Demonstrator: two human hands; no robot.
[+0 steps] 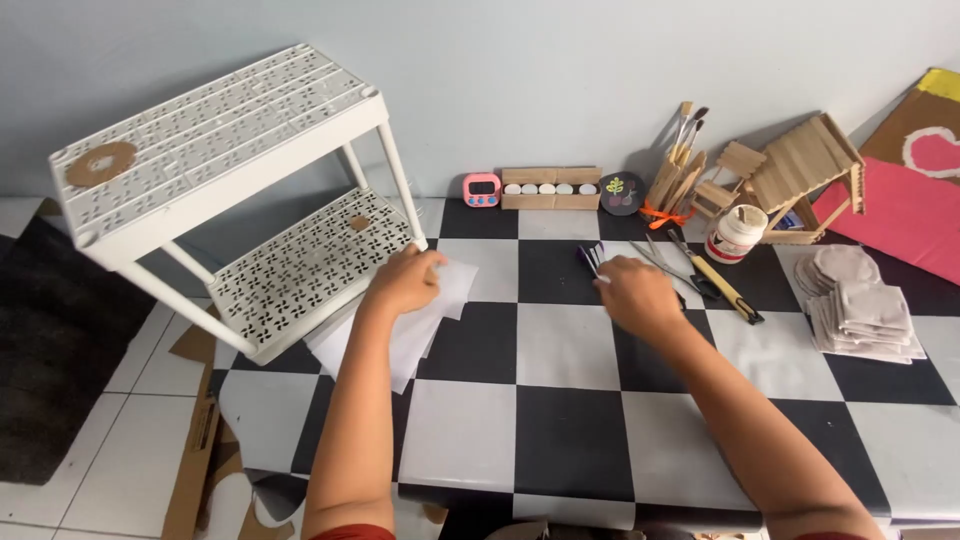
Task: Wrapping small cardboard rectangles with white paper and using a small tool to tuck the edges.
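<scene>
The left hand [403,283] presses flat on white paper [415,325] at frame centre-left, while the right hand [636,293], right of centre, closes on a dark tool [590,258] whose long axis points up-frame.

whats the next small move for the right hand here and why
Probably close the right hand on the dark-handled tool under its fingertips and lift it clear. The left hand already rests on the white paper sheets, pinning them to the checkered mat, so the tool seems wanted next.
</scene>
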